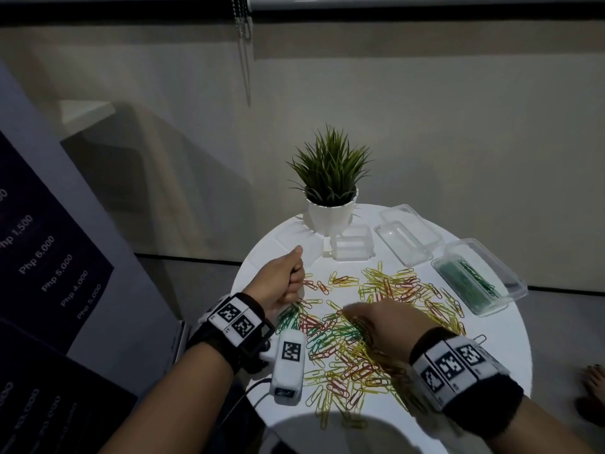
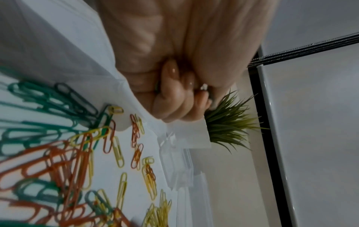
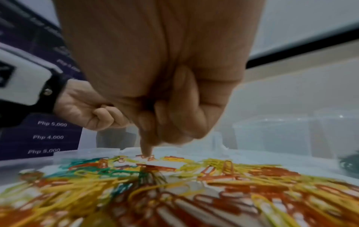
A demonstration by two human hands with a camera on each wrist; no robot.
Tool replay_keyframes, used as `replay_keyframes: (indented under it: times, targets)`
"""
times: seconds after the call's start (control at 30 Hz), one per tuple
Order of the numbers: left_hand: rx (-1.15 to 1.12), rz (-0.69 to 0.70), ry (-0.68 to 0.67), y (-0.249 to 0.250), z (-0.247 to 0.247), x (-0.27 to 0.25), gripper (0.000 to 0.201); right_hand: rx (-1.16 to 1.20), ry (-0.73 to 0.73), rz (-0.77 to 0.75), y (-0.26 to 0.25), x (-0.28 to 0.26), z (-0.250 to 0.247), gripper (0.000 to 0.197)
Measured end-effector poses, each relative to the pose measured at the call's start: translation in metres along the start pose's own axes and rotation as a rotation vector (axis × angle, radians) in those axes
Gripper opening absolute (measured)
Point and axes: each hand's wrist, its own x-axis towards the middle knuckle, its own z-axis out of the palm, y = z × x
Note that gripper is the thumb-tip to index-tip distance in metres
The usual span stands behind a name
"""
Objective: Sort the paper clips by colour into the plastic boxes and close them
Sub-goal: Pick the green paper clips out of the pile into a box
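A mixed pile of green, red and yellow paper clips (image 1: 366, 322) covers the round white table (image 1: 491, 339). My left hand (image 1: 289, 278) is curled into a fist at the pile's far left edge; in the left wrist view a sliver of green clip (image 2: 157, 87) shows between its curled fingers (image 2: 174, 95). My right hand (image 1: 366, 319) hovers low over the pile's middle, blurred. Its index fingertip (image 3: 146, 151) points straight down onto a red clip (image 3: 149, 158); the other fingers are curled. An open clear box (image 1: 510, 286) at the right holds green clips (image 1: 471, 280).
An empty open clear box (image 1: 409, 240) and a small clear box (image 1: 353, 247) lie at the back, beside a potted plant (image 1: 330, 191). A dark price sign (image 1: 49, 263) stands at the left. A foot (image 1: 592, 378) shows beyond the table's right edge.
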Motion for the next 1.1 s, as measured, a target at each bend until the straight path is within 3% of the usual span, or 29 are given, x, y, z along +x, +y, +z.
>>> replay_keyframes:
  times: [0.07,0.17,0.33,0.47,0.6,0.77,0.93,1.03,1.1]
  targets:
    - [-0.002,0.002,0.002,-0.001,-0.003,-0.001,0.038,-0.117,-0.054,0.015,-0.004,-0.008,-0.001,0.059]
    - [-0.049,-0.024,0.012,-0.005,-0.009,-0.004,0.029,-0.207,-0.042,0.069,0.000,-0.005,-0.005,0.041]
    - [-0.013,-0.058,0.009,-0.009,-0.014,-0.016,0.032,-0.101,0.159,0.031,-0.008,0.012,-0.015,0.030]
    - [0.578,0.046,0.030,-0.014,-0.010,-0.028,0.043,-0.093,0.136,-0.049,-0.026,0.036,-0.013,0.023]
    - [1.075,0.153,-0.014,-0.029,-0.011,-0.024,0.036,-0.172,0.069,-0.049,-0.031,0.050,-0.006,0.016]
    - [1.350,0.191,0.032,-0.039,-0.008,-0.021,0.019,-0.090,0.059,0.010,-0.017,0.059,0.002,0.019]
    - [1.340,0.206,0.033,-0.040,0.000,-0.019,0.011,0.522,0.123,0.109,0.009,0.046,-0.006,0.024]
    - [1.352,0.231,0.022,-0.043,0.002,-0.019,0.015,1.339,0.099,0.220,0.015,0.029,-0.011,0.026]
    - [1.367,0.237,0.016,-0.045,0.001,-0.019,0.021,1.637,0.055,0.207,0.020,0.024,-0.009,0.022]
